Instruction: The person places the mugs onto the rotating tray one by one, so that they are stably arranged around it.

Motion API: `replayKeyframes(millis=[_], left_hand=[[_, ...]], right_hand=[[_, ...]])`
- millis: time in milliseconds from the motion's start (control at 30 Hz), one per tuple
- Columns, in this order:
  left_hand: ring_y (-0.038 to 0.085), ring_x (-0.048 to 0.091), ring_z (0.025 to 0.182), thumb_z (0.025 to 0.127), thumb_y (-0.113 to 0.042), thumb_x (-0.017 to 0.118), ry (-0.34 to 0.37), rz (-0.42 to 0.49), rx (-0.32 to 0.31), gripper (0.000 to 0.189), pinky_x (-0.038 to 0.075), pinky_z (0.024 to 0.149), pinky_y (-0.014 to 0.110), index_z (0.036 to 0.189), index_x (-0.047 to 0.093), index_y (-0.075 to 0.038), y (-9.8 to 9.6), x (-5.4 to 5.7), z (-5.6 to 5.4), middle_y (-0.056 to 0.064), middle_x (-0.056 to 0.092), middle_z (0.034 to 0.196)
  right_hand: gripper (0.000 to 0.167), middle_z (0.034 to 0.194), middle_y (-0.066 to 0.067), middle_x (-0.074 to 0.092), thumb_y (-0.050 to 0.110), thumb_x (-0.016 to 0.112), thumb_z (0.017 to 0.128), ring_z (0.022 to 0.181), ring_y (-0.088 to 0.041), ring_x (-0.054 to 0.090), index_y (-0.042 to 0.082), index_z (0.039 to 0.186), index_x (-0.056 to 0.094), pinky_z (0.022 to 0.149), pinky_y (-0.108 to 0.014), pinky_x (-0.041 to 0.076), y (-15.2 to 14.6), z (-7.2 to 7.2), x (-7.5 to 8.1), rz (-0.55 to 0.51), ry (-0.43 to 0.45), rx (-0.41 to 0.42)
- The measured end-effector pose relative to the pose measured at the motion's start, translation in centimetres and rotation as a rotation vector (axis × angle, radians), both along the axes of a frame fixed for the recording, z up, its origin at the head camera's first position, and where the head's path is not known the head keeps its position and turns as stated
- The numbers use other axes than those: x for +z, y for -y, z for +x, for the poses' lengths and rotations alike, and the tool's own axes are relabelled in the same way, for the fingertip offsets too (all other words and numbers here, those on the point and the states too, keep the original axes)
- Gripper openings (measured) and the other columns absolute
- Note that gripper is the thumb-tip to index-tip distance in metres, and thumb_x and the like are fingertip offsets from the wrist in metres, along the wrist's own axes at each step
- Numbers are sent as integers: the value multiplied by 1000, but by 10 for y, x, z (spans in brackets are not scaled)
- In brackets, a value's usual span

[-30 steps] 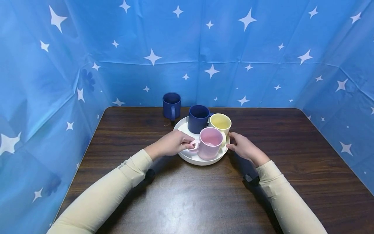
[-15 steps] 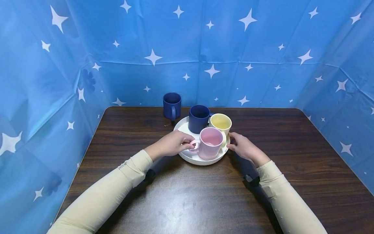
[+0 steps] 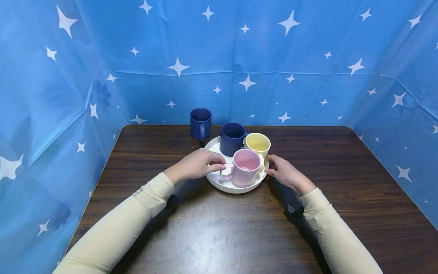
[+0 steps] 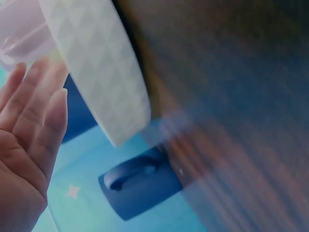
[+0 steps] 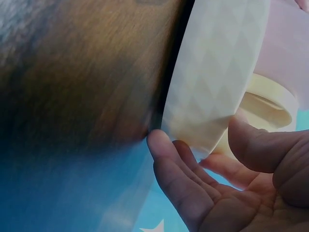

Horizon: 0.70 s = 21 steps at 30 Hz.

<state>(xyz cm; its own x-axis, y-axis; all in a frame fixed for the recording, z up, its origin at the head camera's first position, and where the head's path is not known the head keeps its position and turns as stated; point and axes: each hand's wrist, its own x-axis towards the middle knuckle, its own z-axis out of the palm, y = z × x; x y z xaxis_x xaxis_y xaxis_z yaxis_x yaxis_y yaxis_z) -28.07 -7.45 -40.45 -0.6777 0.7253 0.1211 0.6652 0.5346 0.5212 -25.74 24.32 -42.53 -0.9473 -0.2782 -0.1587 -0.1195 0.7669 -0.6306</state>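
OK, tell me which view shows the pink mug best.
The head view: there the pink mug stands on the white tray, rim, inside and handle showing. The left wrist view shows only a blurred piece, the right wrist view part of its side.

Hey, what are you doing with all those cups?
Someone is busy with cups on a white tray. Their right hand pinches the tray's edge, and their left hand is open by the handle of the pink cup. That cup, a yellow cup and a dark blue cup stand on the tray. Another blue cup stands behind it, on the table.
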Motion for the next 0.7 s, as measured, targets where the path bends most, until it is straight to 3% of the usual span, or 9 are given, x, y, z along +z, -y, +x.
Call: replayKeyframes(millis=[133, 233, 567, 700], left_hand=[[11, 64, 84, 103, -28, 62, 8, -16, 45, 25, 54, 81, 35, 114, 77, -11, 7, 8, -6, -2, 76, 102], [13, 64, 83, 103, -28, 62, 10, -24, 132, 26, 55, 79, 37, 115, 76, -10, 14, 12, -13, 1, 76, 102], [21, 69, 86, 103, -28, 60, -11, -25, 541, 25, 55, 72, 42, 114, 75, -11, 31, 6, -49, 6, 75, 105], [25, 67, 86, 102, -30, 60, -11, -65, 665, 26, 55, 71, 44, 112, 75, -11, 29, 4, -62, 7, 74, 102]], right_hand=[[49, 129, -30, 58, 5, 57, 104, 116, -39, 59, -11, 146, 39, 94, -50, 52, 1, 0, 1, 0, 2, -2], [47, 127, -30, 59, 5, 57, 103, 115, -39, 60, -12, 145, 40, 93, -50, 52, 2, 1, 2, -2, 1, 2], [48, 128, -30, 58, 5, 56, 104, 116, -39, 59, -11, 146, 39, 94, -50, 52, 1, 0, 2, 1, 4, 0], [48, 128, -30, 58, 5, 55, 104, 116, -39, 59, -11, 146, 39, 95, -51, 51, 0, 1, 1, -3, 3, 5]])
